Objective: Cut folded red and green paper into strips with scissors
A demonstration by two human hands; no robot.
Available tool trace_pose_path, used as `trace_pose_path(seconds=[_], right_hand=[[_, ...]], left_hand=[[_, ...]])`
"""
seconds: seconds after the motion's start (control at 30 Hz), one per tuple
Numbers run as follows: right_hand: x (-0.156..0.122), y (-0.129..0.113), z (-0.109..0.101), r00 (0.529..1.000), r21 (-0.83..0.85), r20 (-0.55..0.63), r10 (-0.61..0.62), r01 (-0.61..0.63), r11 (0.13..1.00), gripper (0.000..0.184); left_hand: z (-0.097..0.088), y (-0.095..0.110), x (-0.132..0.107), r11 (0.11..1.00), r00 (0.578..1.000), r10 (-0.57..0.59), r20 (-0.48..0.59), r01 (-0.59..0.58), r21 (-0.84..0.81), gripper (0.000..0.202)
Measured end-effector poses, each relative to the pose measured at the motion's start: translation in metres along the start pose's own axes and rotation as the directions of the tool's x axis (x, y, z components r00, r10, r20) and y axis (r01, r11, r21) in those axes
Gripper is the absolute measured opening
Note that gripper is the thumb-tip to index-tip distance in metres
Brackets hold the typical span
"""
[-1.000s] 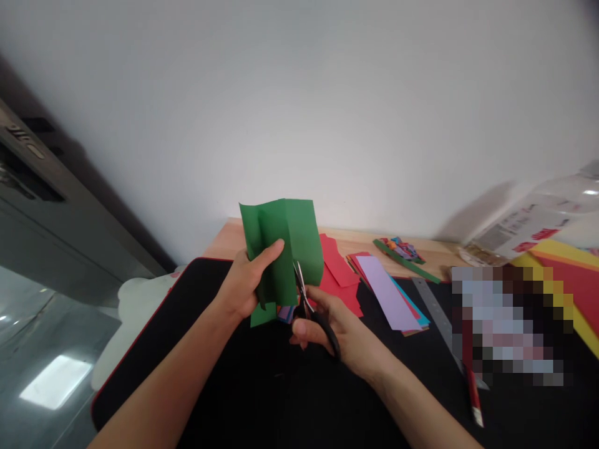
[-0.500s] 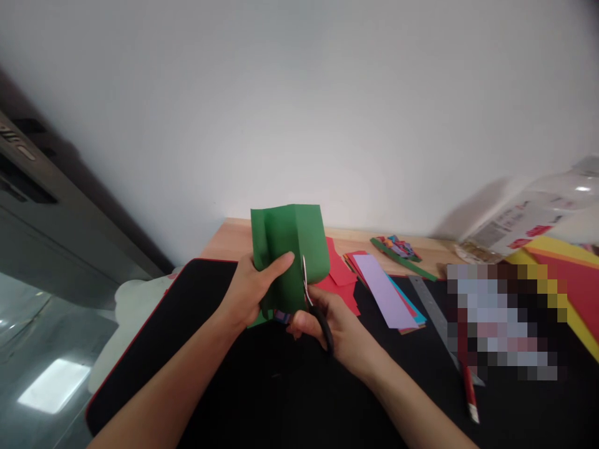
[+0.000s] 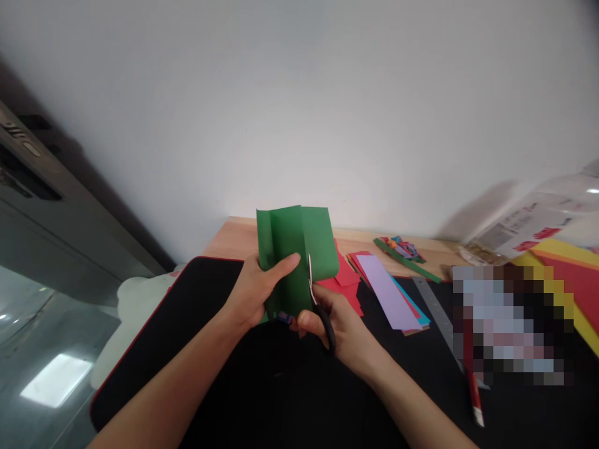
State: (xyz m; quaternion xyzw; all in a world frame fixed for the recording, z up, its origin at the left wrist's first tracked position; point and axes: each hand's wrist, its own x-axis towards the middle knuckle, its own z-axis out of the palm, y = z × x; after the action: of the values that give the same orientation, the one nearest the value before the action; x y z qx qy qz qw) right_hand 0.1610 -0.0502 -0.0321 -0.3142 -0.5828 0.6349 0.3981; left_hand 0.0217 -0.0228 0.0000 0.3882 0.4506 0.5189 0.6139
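Note:
My left hand grips a folded sheet of green paper, the thumb lying across its front. The sheet stands up above the black mat, with creases running lengthwise. In my right hand is a pair of scissors with black handles, blades pointing upward. The blades lie at a slit in the green paper, and the right-hand flap bends away beside them. Below the sheet, a small dark multicoloured item shows only in part.
Red paper and a purple strip on other coloured strips lie to the right. Beyond are a metal ruler, a red pencil, paper scraps, a plastic bottle and coloured sheets. A black mat covers the table.
The whole view has shifted slightly, so things sit a little further right. Both hands keep their hold; the green flap stands a little further out from the scissor blades.

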Motion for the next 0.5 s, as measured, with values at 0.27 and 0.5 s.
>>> trace_pose_path(seconds=[0.27, 0.5], right_hand=[[-0.0009, 0.0039, 0.0001, 0.999, -0.011, -0.028, 0.016, -0.017, 1.0, 0.049], [0.0, 0.0029, 0.0017, 0.998, -0.048, -0.061, 0.016, -0.019, 0.999, 0.052]], left_hand=[[-0.0005, -0.0021, 0.0014, 1.0, 1.0, 0.006, -0.017, -0.006, 0.012, 0.032], [-0.0007, -0.0028, 0.0013, 1.0, 1.0, 0.019, -0.005, -0.019, -0.018, 0.034]])
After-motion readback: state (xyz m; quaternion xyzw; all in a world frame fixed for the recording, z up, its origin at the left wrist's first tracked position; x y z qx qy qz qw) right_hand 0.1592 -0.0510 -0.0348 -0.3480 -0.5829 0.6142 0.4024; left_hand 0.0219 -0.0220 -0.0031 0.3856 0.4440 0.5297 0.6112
